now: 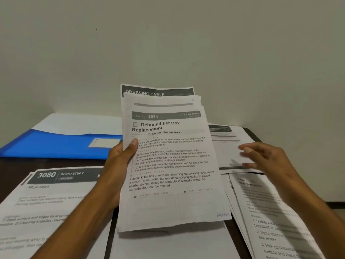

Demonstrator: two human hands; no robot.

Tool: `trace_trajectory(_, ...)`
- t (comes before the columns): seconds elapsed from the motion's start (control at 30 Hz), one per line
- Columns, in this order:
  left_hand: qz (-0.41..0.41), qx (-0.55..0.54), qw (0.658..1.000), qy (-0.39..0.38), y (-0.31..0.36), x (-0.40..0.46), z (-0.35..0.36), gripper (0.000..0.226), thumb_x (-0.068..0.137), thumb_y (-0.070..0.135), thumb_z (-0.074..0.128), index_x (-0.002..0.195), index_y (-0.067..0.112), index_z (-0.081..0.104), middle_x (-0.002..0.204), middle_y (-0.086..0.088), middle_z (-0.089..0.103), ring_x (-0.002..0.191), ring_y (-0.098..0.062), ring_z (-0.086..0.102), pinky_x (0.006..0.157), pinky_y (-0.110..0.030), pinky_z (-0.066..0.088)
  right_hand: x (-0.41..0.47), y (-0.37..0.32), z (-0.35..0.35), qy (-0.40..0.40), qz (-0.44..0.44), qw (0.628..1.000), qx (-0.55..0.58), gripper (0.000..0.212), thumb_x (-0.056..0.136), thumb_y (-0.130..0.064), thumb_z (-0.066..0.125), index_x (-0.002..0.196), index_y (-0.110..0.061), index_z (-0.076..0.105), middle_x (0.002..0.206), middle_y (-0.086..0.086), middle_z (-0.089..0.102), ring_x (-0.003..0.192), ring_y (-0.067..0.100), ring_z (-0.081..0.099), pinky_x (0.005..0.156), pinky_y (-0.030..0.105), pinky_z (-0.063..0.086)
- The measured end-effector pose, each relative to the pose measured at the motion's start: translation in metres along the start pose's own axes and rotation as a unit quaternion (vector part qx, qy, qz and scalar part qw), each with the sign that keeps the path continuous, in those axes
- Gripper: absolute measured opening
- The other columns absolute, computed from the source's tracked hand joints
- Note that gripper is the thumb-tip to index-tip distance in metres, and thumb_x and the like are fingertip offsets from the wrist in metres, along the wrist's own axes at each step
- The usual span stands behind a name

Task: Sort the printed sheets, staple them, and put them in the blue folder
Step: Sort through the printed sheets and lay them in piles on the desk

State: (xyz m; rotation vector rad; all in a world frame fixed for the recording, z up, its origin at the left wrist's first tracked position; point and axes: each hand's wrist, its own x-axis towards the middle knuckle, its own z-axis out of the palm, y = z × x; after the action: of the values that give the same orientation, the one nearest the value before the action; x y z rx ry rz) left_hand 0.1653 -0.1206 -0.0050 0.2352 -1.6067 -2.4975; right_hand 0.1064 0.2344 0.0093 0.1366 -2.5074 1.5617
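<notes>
We see a pale wall (pixel 168 43) filling the upper half, and below it a dark worktop (pixel 11 186) strewn with paper. At ten o'clock lies the blue folder (pixel 56 144), flat, with a white sheet (pixel 78 123) poking out of its far edge. At eight o'clock rests the "3080 Desk / Study" sheet (pixel 43 206); at four o'clock a fanned pile of printed sheets (pixel 268 221) lies blurred; at two o'clock another sheet (pixel 226 146) lies flat.

In the centre, lifted off the worktop, is the held stack of sheets (pixel 168 165), with "Dehumidifier Box Replacement" on top and "Dressing Table" peeking out behind. Our left hand (pixel 119 165) grips the stack's left edge, thumb on the front, fingers behind. Our right hand (pixel 267 157) hovers at three o'clock over the flat sheet, its fingers (pixel 248 149) loosely spread, holding nothing.
</notes>
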Motion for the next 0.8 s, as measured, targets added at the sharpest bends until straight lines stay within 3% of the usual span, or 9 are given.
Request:
trace_trajectory(0.13,0.004,-0.008,1.000,-0.007,0.001,0.000,0.001,0.022,0.105,0.028,0.055,0.120,0.020,0.071,0.105,-0.012,0.081,0.086,-0.029,0.080,0.061,-0.039,0.066,-0.046,-0.049,0.042,-0.085,-0.033,0.995,0.036,0.031,0.099,-0.044,0.059,0.120,-0.025,0.070,0.108,-0.008,0.080,0.101,0.013,0.077,0.083,0.035,0.063)
trace_trajectory(0.23,0.004,-0.013,1.000,-0.017,0.001,-0.001,0.000,0.025,0.104,0.030,0.056,0.124,0.021,0.069,0.108,-0.014,0.080,0.092,-0.033,0.080,0.067,-0.045,0.067,-0.063,-0.058,0.062,-0.077,-0.049,0.996,-0.003,0.034,0.089,-0.046,0.070,0.120,-0.032,0.063,0.100,-0.012,0.081,0.094,0.012,0.078,0.082,0.036,0.063)
trace_trajectory(0.4,0.009,-0.020,0.999,-0.034,0.003,-0.002,0.000,0.027,0.102,0.031,0.057,0.124,0.021,0.069,0.110,-0.015,0.079,0.094,-0.035,0.079,0.069,-0.048,0.067,-0.068,-0.057,0.072,-0.038,-0.043,0.998,0.020,0.028,0.096,-0.020,0.074,0.119,-0.031,0.061,0.092,-0.006,0.082,0.086,0.019,0.080,0.082,0.052,0.065)
trace_trajectory(0.6,-0.021,-0.043,0.998,-0.037,0.004,0.001,-0.002,0.037,0.103,0.041,0.056,0.131,0.022,0.070,0.120,-0.014,0.077,0.110,-0.038,0.075,0.096,-0.060,0.058,-0.069,-0.067,0.072,-0.017,-0.040,0.997,0.058,0.019,0.104,-0.019,0.062,0.121,-0.028,0.060,0.090,-0.006,0.082,0.085,0.014,0.080,0.081,0.041,0.063)
trace_trajectory(0.67,-0.017,-0.036,0.999,-0.031,0.005,0.002,-0.005,0.038,0.102,0.040,0.057,0.132,0.021,0.071,0.123,-0.013,0.076,0.112,-0.037,0.074,0.099,-0.058,0.057,-0.069,-0.067,0.068,-0.009,-0.038,0.999,0.038,0.015,0.105,-0.025,0.059,0.120,-0.028,0.060,0.090,-0.006,0.082,0.083,0.012,0.080,0.077,0.037,0.063)
trace_trajectory(0.8,0.017,-0.040,0.999,0.026,0.015,0.009,-0.019,0.034,0.103,0.039,0.059,0.128,0.020,0.072,0.121,-0.008,0.078,0.105,-0.027,0.076,0.083,-0.041,0.065,-0.070,-0.057,0.044,0.076,-0.011,0.996,0.053,0.010,0.107,-0.026,0.058,0.113,-0.020,0.064,0.097,-0.005,0.081,0.083,0.013,0.079,0.071,0.036,0.062)
